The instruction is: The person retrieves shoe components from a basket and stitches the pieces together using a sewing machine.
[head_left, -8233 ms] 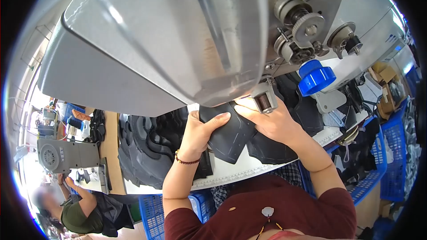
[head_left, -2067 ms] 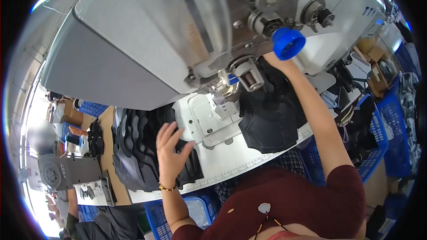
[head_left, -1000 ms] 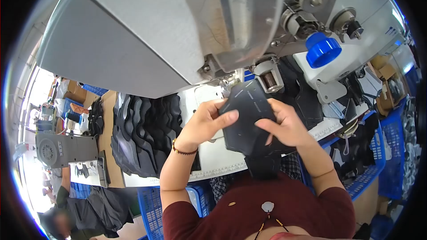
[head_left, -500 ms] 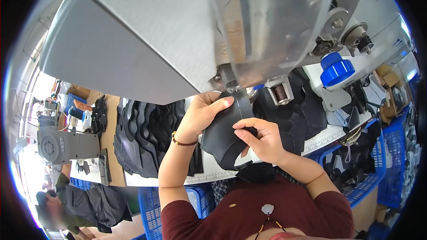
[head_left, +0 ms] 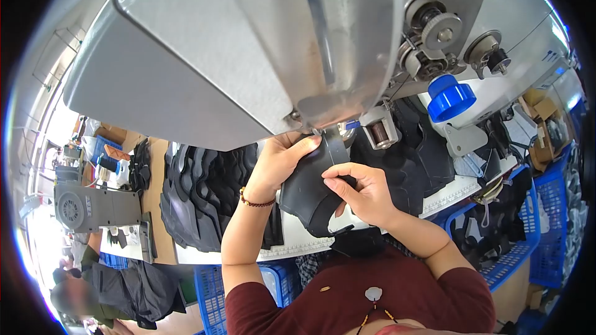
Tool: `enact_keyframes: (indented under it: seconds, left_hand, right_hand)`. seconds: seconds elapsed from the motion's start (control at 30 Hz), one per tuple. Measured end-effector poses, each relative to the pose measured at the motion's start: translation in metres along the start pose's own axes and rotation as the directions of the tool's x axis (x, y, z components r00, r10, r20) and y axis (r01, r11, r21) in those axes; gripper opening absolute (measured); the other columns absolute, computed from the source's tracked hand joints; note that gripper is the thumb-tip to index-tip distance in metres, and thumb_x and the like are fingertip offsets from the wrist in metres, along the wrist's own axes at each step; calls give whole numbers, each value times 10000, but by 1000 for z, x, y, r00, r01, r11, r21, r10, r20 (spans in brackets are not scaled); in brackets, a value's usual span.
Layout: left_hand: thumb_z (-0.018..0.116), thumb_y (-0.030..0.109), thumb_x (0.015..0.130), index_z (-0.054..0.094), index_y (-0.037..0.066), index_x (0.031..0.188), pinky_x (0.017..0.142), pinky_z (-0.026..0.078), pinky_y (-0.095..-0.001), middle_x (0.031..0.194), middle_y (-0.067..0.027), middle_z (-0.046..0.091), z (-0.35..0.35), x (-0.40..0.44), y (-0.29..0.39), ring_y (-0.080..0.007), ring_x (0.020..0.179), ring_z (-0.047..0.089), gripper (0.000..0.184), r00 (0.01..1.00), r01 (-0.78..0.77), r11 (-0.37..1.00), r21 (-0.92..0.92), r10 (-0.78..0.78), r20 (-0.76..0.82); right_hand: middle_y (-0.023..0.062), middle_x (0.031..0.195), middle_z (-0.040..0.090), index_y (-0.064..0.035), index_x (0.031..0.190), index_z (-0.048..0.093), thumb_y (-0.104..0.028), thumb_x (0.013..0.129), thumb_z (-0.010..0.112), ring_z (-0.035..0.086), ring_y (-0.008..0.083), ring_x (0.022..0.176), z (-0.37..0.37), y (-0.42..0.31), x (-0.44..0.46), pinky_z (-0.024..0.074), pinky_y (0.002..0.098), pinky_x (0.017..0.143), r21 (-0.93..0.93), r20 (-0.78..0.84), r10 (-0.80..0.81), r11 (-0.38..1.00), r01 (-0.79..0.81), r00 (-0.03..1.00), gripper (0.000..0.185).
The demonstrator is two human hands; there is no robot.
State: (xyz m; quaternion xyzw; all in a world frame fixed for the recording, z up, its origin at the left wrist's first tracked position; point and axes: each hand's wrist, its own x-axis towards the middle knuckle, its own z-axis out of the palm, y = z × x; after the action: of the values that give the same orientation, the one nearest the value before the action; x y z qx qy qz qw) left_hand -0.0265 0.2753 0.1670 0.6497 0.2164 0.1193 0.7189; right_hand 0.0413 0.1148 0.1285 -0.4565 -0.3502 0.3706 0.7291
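Black, curved, flexible panel [head_left: 305, 193], 6 o'clock of grey metal sewing-machine head [head_left: 205, 56]. Left grip [head_left: 280, 162] pinches panel's 10-o'clock edge; right grip [head_left: 367, 196], 3 o'clock, nearly closed, hold unclear. Apparent step: positioning; next move: steady alignment.

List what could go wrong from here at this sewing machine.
The left hand holds the black piece close under the sewing machine head, so that hand might get caught if stitching starts. The piece is bent, not flat, and could feed crooked.
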Motion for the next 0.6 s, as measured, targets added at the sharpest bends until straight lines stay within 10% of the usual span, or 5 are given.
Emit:
enact_keyframes:
  seconds: [0.23,0.6]
  left_hand:
    - [635,184,770,609,-66,838,535,450,-198,724,-62,600,-3,0,0,-75,626,535,261,1000,-9,992,124,6,28]
    - [650,132,745,515,-32,1043,701,474,-254,917,-76,585,-9,-16,-3,-136,785,562,366,971,171,969,-177,-136,195]
  right_hand:
    - [15,750,538,22,945,579,-80,826,547,533,43,589,-1,3,-2,498,190,460,-25,2,-12,1000,12,1000,159]
    - [67,816,599,22,904,594,-33,805,565,603,112,670,-1,4,-9,501,205,584,-34,87,-33,999,36,996,117]
